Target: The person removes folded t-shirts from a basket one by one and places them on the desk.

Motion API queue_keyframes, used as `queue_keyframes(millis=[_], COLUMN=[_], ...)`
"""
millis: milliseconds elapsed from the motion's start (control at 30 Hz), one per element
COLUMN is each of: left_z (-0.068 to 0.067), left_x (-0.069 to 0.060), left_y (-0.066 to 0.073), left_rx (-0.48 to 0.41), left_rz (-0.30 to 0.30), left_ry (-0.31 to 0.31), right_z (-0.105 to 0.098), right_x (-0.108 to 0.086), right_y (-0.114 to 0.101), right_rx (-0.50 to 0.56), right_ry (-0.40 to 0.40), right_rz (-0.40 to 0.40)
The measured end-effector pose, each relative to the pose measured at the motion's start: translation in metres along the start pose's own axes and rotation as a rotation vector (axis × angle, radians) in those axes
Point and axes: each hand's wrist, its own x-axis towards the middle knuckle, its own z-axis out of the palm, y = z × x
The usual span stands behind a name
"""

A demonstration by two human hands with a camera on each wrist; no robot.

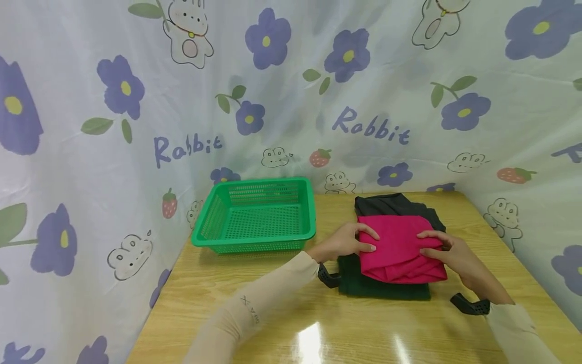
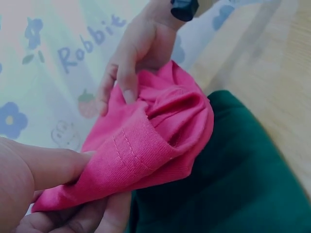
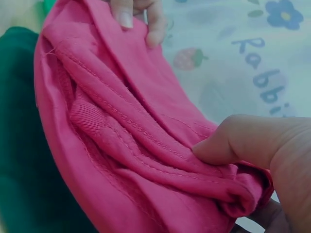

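A folded bright pink garment [image 1: 395, 242], with stitched hems showing in both wrist views, is held between my two hands above a dark green folded cloth [image 1: 382, 289]. My left hand [image 1: 347, 240] grips its left edge, thumb on top and fingers beneath in the left wrist view. On the opposite edge, my right hand [image 1: 454, 253] pinches the fabric between thumb and fingers. Behind the pink garment lies a black folded cloth [image 1: 395, 205]. The green cloth [image 2: 238, 170] shows below the pink one in the left wrist view. Its exact kind cannot be told.
A green plastic basket [image 1: 254, 243] with perforated walls stands on the wooden table [image 1: 218, 303], left of the cloths. A curtain [image 1: 282, 86] printed with flowers and rabbits hangs behind the table and along its sides. Each wrist wears a black band.
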Motion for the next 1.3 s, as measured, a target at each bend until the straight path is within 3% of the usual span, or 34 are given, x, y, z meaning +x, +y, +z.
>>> queue_keyframes(millis=[267,533,800,1300], left_z=[0.020,0.039,0.062,0.098], left_x=[0.014,0.025,0.042,0.062], left_y=[0.000,-0.003,0.002,0.009], left_rx=[0.003,-0.020,0.014,0.017], left_rz=[-0.011,-0.015,0.010,-0.025], left_ry=[-0.009,-0.007,-0.011,0.006], right_z=[-0.006,-0.013,-0.031,-0.056], right_x=[-0.004,-0.016,-0.026,-0.039], right_y=[0.026,0.035,0.047,0.068], right_rx=[0.034,0.051,0.091,0.059], right_ry=[0.060,0.103,0.158,0.206], right_rz=[0.041,0.060,0.099,0.173])
